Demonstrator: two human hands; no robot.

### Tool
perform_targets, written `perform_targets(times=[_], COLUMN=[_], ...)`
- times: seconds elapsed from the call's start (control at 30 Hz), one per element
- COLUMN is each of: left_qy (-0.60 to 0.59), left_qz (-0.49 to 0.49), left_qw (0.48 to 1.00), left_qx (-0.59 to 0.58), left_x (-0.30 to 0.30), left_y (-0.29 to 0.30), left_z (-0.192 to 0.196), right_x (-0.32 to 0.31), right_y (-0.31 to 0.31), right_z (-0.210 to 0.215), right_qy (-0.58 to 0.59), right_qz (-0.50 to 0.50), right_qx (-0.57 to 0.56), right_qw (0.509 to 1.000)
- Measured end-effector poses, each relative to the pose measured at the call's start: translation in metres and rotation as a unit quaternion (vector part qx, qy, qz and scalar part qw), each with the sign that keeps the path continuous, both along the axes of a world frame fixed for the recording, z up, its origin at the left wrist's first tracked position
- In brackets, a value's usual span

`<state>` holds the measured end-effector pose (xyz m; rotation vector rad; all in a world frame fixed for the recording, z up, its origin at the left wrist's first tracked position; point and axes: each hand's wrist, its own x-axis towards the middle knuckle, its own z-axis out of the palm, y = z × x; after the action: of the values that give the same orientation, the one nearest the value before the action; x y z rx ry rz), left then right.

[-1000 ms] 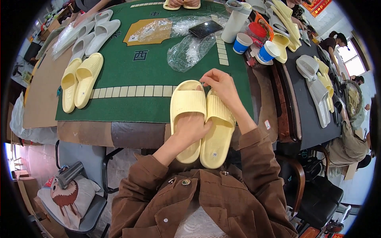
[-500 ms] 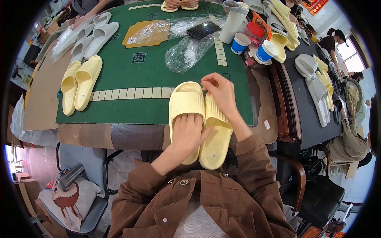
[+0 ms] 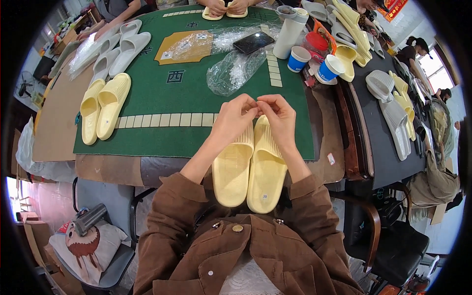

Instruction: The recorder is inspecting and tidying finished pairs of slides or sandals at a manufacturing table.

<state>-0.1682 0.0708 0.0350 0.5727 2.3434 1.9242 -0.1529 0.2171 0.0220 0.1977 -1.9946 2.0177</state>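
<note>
A pair of pale yellow slide sandals lies side by side at the table's near edge, toes pointing away from me: the left slide [image 3: 230, 179] and the right slide [image 3: 266, 182]. My left hand [image 3: 235, 118] is above the left slide's strap, covering much of it. My right hand [image 3: 279, 120] is over the right slide's strap. Both hands are closed in a pinch, and their fingertips meet above the gap between the toes. Whatever they pinch is too small or too hidden to make out. A small round sticker [image 3: 265, 196] sits on the right slide's heel.
Another yellow slide pair [image 3: 105, 105] lies left on the green mat [image 3: 147, 98], with grey slides [image 3: 129, 51] behind. Crumpled clear plastic [image 3: 231, 73], a phone [image 3: 253, 43], a white bottle [image 3: 291, 35] and paper cups [image 3: 298, 59] are beyond. A co-worker's hands [image 3: 227, 7] hold slides opposite.
My left hand has come out from under the left slide's strap and moved forward to meet my right hand. My right hand has shifted slightly; both slides remain at the near edge.
</note>
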Motion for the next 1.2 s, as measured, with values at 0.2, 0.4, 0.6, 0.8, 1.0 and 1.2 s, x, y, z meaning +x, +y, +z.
perform_targets(times=[0.2, 0.4, 0.6, 0.8, 1.0, 1.2], left_qy=[-0.045, -0.048, -0.021, -0.017, 0.004, 0.047], left_qz=[0.011, 0.046, 0.049, 0.05, 0.057, 0.06], left_qw=[0.998, 0.997, 0.999, 0.999, 0.998, 0.996], left_qx=[0.031, 0.043, -0.004, -0.003, -0.025, -0.048], left_x=[-0.006, -0.002, 0.0, 0.002, 0.002, 0.006], left_y=[-0.003, -0.003, -0.004, -0.003, -0.004, -0.002], left_z=[-0.008, -0.01, -0.01, -0.011, -0.011, -0.009], right_x=[-0.003, -0.005, -0.004, -0.002, -0.003, -0.001], right_y=[0.004, 0.006, 0.009, 0.009, 0.009, 0.009], right_z=[-0.003, -0.005, -0.007, -0.006, -0.007, -0.004], right_qy=[-0.014, -0.05, -0.056, -0.06, -0.041, -0.054], right_qz=[0.018, 0.019, 0.019, 0.043, 0.052, 0.051], right_qx=[-0.005, -0.106, -0.02, -0.03, -0.007, -0.027], right_qw=[1.0, 0.993, 0.998, 0.997, 0.998, 0.997])
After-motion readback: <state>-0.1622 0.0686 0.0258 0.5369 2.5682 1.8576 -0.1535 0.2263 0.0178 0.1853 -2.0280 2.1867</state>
